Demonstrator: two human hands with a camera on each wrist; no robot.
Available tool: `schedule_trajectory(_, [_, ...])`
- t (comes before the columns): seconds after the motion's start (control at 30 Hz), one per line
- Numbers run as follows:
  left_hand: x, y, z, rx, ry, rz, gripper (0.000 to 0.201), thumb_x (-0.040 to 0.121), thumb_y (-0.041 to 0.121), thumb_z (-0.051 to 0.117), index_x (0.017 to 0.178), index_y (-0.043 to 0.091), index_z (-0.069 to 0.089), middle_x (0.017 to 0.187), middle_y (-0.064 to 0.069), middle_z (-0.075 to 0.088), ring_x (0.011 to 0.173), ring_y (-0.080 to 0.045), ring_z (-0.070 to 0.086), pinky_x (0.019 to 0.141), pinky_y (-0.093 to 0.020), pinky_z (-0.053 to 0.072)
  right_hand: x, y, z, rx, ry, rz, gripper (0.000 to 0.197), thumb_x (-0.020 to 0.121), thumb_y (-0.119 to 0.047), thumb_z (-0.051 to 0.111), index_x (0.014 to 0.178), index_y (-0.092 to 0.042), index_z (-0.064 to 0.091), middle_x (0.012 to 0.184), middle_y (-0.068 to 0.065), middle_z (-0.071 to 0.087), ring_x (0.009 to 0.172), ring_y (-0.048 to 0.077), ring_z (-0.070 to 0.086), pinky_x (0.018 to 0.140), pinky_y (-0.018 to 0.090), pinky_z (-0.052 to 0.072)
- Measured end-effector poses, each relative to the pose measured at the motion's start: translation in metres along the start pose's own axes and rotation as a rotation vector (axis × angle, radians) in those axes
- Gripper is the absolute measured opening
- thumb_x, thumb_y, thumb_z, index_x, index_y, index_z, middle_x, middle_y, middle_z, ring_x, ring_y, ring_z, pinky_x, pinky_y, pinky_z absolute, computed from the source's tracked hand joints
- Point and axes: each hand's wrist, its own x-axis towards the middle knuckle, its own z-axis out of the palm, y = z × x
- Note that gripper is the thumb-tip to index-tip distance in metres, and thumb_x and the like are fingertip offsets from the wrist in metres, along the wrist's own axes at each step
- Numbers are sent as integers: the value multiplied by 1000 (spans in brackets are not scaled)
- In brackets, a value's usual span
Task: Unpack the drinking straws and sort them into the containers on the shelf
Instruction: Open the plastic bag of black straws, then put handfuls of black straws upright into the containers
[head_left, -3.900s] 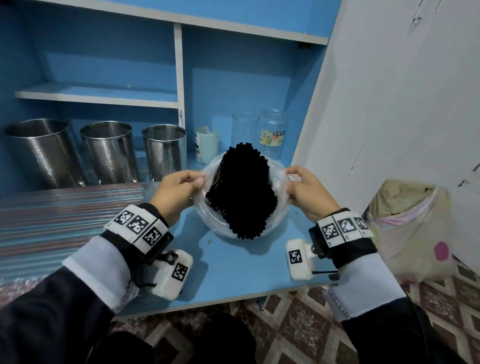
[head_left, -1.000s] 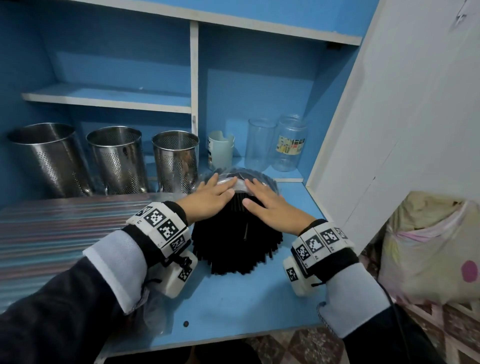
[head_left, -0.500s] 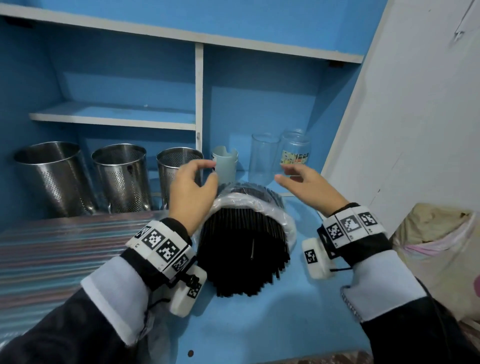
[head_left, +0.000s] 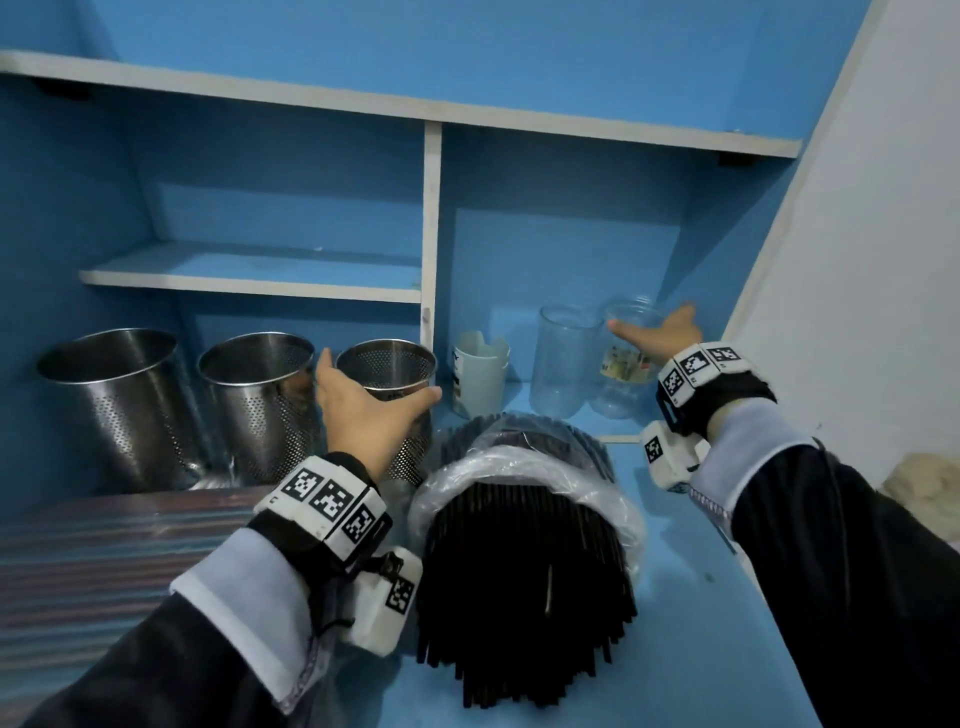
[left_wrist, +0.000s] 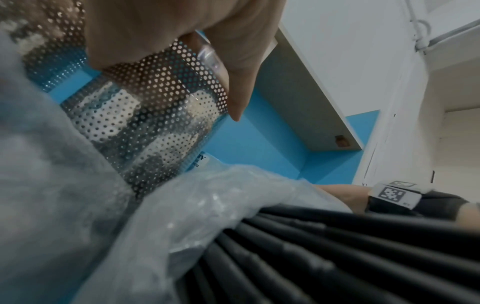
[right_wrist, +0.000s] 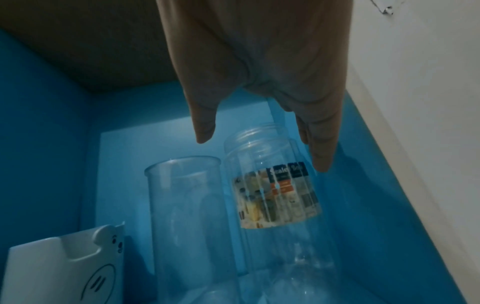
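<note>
A thick bundle of black drinking straws (head_left: 524, 582) lies on the blue shelf board, with its clear plastic bag (head_left: 524, 467) pushed back to the far end. My left hand (head_left: 379, 379) is spread across the front of the rightmost perforated steel container (head_left: 387, 364). In the left wrist view its thumb (left_wrist: 231, 86) lies straight against that container's mesh (left_wrist: 155, 115). My right hand (head_left: 649, 322) hovers over the labelled clear jar (head_left: 623, 364), thumb and fingers straight on either side of the jar's mouth (right_wrist: 257, 135), holding nothing.
Two more steel containers (head_left: 119, 405) (head_left: 254, 395) stand to the left. A white cup (head_left: 478, 374) and a plain clear glass (head_left: 563, 358) stand between the steel container and the jar. A flat pack of striped straws (head_left: 104, 545) lies at the left. A white wall (head_left: 857, 260) closes the right.
Both hands have left the straw bundle and moved apart toward the back of the shelf: the left to the rightmost steel container, the right over the labelled jar. The bundle stays put.
</note>
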Motion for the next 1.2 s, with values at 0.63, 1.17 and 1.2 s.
schedule_trajectory(0.63, [-31,13,-9,-73,65,16,121,62,29,92,154,14,15,155,-11,13,120,-2,26,101,-10,17,-25,15,-28,176,170,-181,71,88,-34,70,144,-6,36,141,16,50,129,30,49,109,37,38])
schedule_trajectory(1.17, [-89,28,-19,110,-343,288,17,84,7,65,93,20,66,105,-7,64,100,-24,60,90,-29,44,-180,66,-104,294,220,-301,70,85,-32,74,143,-15,41,129,3,56,113,20,59,99,38,50])
schedule_trajectory(1.2, [-90,28,-16,123,-470,248,14,85,7,65,91,20,67,103,-7,64,97,-22,60,88,-29,45,-185,71,-105,278,224,-295,69,85,-32,74,143,-15,42,126,1,56,115,21,59,100,39,50])
